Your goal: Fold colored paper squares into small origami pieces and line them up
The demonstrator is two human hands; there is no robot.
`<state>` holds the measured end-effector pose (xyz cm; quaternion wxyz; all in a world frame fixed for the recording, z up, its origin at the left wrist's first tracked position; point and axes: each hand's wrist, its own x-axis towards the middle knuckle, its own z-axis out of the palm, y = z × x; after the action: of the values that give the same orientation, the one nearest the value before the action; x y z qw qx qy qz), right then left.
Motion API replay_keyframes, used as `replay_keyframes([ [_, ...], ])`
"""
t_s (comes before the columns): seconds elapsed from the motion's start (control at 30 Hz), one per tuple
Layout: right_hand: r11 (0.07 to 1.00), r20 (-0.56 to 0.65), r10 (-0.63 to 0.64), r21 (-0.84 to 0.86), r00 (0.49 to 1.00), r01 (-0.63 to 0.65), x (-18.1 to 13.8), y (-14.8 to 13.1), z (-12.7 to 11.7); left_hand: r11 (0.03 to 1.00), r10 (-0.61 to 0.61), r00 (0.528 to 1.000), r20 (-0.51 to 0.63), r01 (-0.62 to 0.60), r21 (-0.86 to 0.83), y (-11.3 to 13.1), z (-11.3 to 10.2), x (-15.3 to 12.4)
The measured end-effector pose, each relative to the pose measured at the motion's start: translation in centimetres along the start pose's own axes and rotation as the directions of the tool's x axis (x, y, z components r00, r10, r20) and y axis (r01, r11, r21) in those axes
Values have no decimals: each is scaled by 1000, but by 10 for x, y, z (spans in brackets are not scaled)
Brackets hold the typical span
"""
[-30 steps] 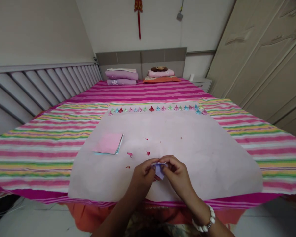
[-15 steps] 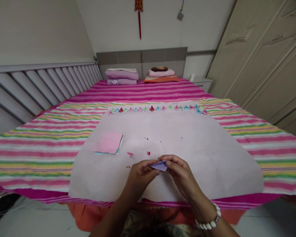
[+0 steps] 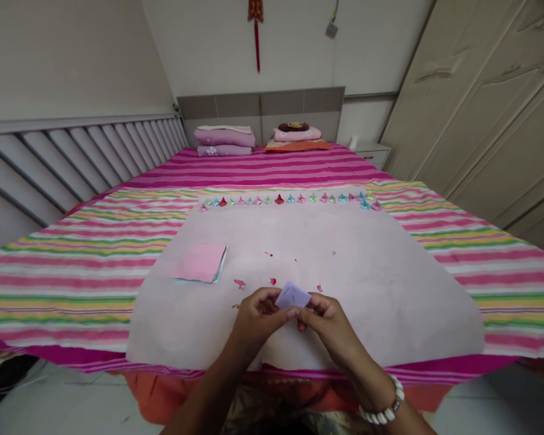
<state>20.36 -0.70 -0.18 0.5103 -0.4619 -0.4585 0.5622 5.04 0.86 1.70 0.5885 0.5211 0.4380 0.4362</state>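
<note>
A small folded piece of purple origami paper [image 3: 292, 295] is held up above the near part of the white board, a diamond-like face turned toward me. My left hand [image 3: 263, 313] pinches its left side, thumb at the lower edge. On the right side, my right hand [image 3: 326, 317] grips it with thumb and fingers, the two thumbs almost meeting below. The fingers behind the paper are partly hidden. A stack of square paper [image 3: 202, 263], pink on top with blue and white beneath, lies to the left of my hands.
A row of small folded paper pieces [image 3: 278, 199] in several colours lines the far edge of the white board [image 3: 367, 272]. Red paper scraps [image 3: 239, 283] lie near my hands. Striped bedding [image 3: 72, 260] surrounds the board; folded bedding [image 3: 224, 139] sits by the headboard.
The purple paper has been turned from nearly edge-on to a diamond-like face. Both thumbs have come together at its lower edge, and a red scrap beyond my right hand is now uncovered.
</note>
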Motion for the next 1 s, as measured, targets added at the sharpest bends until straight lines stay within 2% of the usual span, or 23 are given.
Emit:
replay_keyframes([
  [0.13,1000,40,3,-28,999,-2,-1,1,4,999,24,999,23,-25,47,4,2,2],
  [0.33,999,84,9,-45,996,-5,-4,1,10,992,52,997,-50,-46,120,6,7,3],
  [0.43,999,118,19,-44,993,-14,-6,-1,12,988,74,990,-120,-57,145,4,7,4],
  [0.6,999,143,27,-32,989,-22,-9,-3,14,998,51,987,-154,-46,33,2,8,5],
  [0.7,999,109,26,-25,994,-23,-8,-1,13,1000,13,993,-119,-13,-3,4,6,4],
  [0.87,1000,-12,-3,-28,1000,3,-5,5,7,997,52,998,-20,-53,-53,2,-2,2],
  [1.0,999,-17,-13,-47,1000,12,-4,5,6,996,85,992,-89,-87,-13,-3,-6,0],
])
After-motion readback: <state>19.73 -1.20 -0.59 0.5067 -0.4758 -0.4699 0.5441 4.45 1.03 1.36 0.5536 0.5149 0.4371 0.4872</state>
